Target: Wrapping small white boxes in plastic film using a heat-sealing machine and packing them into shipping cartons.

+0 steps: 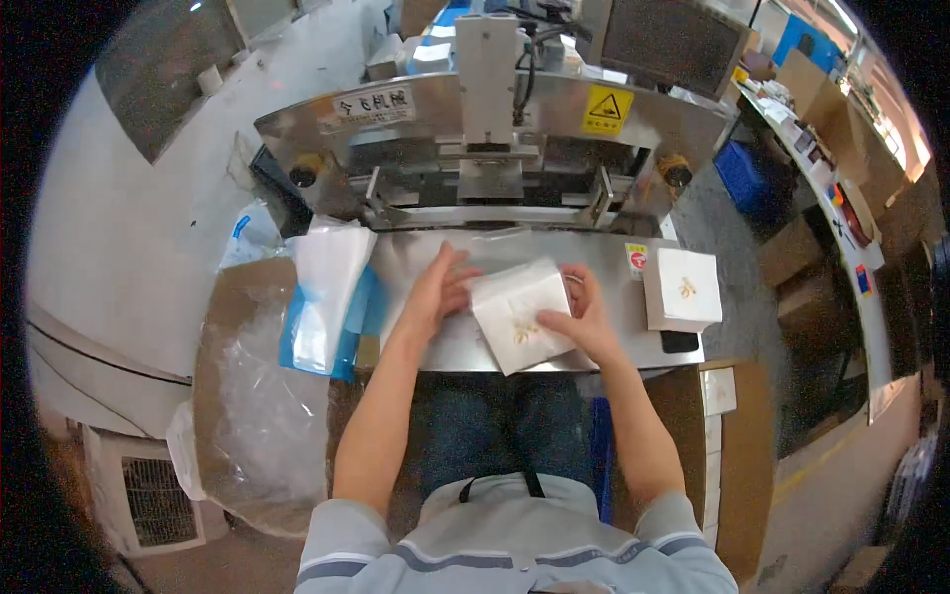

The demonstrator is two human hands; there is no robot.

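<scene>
A square white packet [520,322] with a small gold print is tilted above the metal worktop, and clear film seems to stand out at its top edge. My right hand [586,315] grips it from the right side, thumb across the front and fingers behind. On the other side, my left hand [435,289] has its fingers apart, close to the packet's left edge; whether the fingertips touch it I cannot tell. A stack of similar white packets [683,288] sits at the worktop's right end. To the left of my left hand lie clear and white plastic bags [332,282] on a blue sheet [369,302].
A steel machine [488,89] with a crossbar and a yellow warning label [606,109] spans the worktop's back. Below left stands a cardboard box [213,396] of crumpled clear film. Another box [747,465] with white packets is at lower right, near a dark flat object [680,343].
</scene>
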